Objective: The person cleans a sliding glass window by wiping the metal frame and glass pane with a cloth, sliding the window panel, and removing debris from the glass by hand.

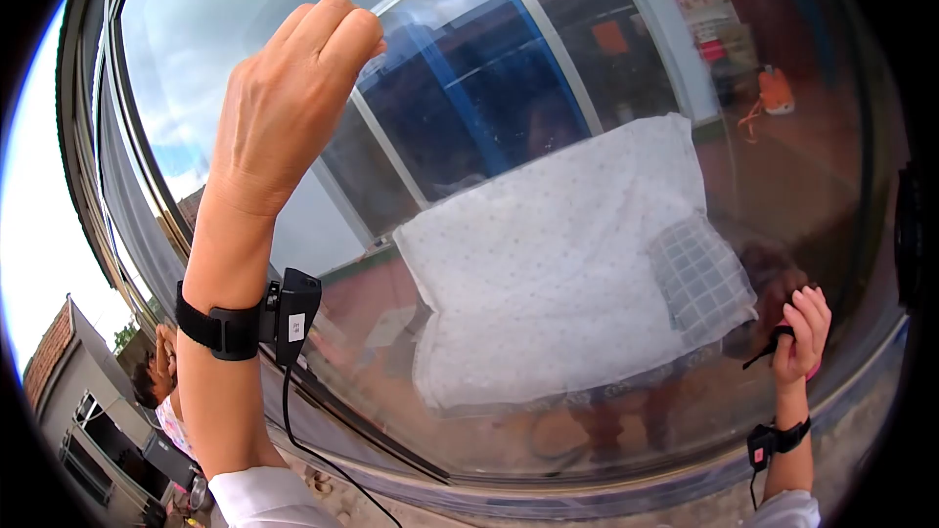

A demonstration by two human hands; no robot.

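Note:
My left hand (pixel 293 98) is raised in front of a large glass pane (pixel 548 440). Its fingers are curled into a closed grip with the back of the hand towards me, so whatever they may hold is hidden. Low at the right, my right hand (pixel 802 332) is close to the pane, its fingers closed around a small black and pink object (pixel 782 330) that I see only in part. A thin dark piece of it sticks out to the left. Both forearms wear black straps with small boxes and cables.
Through or in the glass show a white dotted cloth (pixel 558 274), a checked patch (pixel 699 279), a blue panel (pixel 469 88) and an orange item (pixel 776 90). The dark window frame (pixel 147 147) runs down the left. Another person (pixel 161 386) and a tiled-roof building (pixel 59 381) are at lower left.

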